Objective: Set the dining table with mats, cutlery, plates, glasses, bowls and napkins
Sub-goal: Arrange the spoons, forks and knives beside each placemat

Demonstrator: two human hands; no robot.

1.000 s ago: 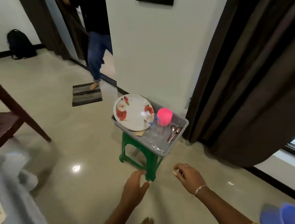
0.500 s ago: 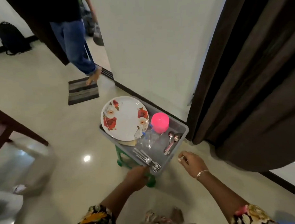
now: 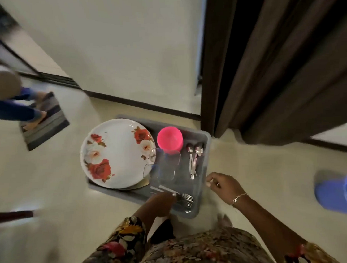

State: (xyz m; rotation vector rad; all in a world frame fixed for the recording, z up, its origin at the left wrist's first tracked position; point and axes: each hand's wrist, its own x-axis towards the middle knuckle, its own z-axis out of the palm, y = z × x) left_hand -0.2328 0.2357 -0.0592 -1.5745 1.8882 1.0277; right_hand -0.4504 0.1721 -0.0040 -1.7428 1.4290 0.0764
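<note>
Grey plastic tray lies below me, near a dark brown curtain. It holds a white round rose-patterned plate, a pink plastic bowl, clear glasses, metal spoons and forks. My left hand covers the near rim beside the forks; I cannot tell its grip. My right hand hovers just beside the tray, loosely curled, empty. A blurred blue object is cut off.

Plate, glasses and pink bowl crowd the tray; open floor lies right of it.
</note>
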